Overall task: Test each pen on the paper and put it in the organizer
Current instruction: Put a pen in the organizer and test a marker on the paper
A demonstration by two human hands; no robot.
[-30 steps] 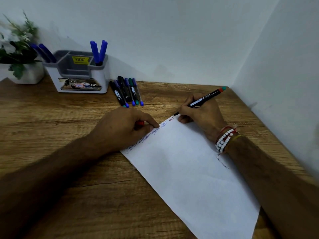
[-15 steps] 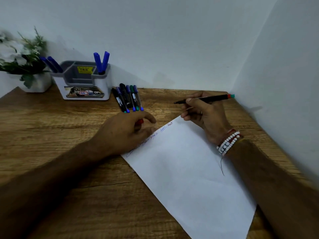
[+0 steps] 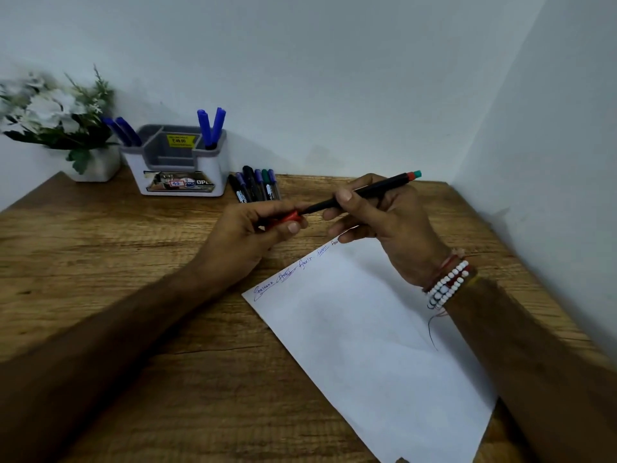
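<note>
My right hand [image 3: 384,225] holds a thin black pen [image 3: 370,188] with a red and green end, raised above the desk. Its tip points into a red cap [image 3: 289,217] pinched in my left hand [image 3: 253,232]. Below lies the white paper [image 3: 374,345] with several scribbled words along its top edge. The grey and white organizer [image 3: 182,162] stands at the back left with blue pens [image 3: 210,128] upright in its right compartment and blue pens [image 3: 122,130] in its left one. Several capped pens [image 3: 255,185] lie in a row beside it.
A white pot of white flowers [image 3: 60,121] stands left of the organizer in the corner. Walls close the wooden desk [image 3: 100,262] at the back and on the right. The paper's lower corner reaches the desk's near edge.
My right hand lifted the pen off the paper and turned it toward my left hand. My left hand rose from the paper with the red cap and met the pen's tip.
</note>
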